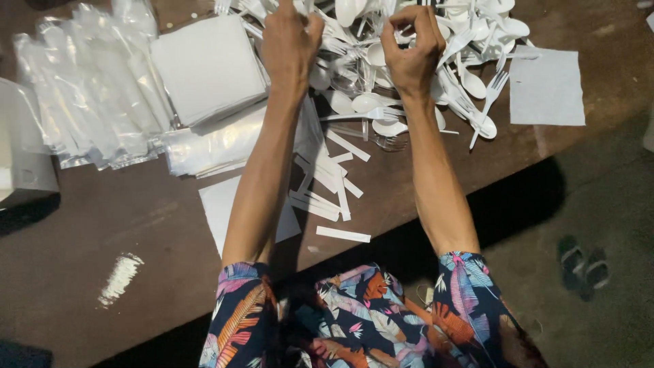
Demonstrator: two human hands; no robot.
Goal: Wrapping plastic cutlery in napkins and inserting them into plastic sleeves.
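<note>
Head view shows both hands reaching into the pile of white plastic cutlery (436, 75) at the counter's (136, 225) far edge. The left hand (291, 37) is a closed fist; the right hand (411, 48) pinches a piece. Picking seems in hand; next calls for lifting one piece free.

Small packing workplace, informal: worn brown table (82, 225) piled with white plastic cutlery (470, 82), napkin stack (208, 65), clear sleeve bags (88, 95), paper strips (327, 187); bare concrete floor (599, 204), sandals (584, 266).
</note>
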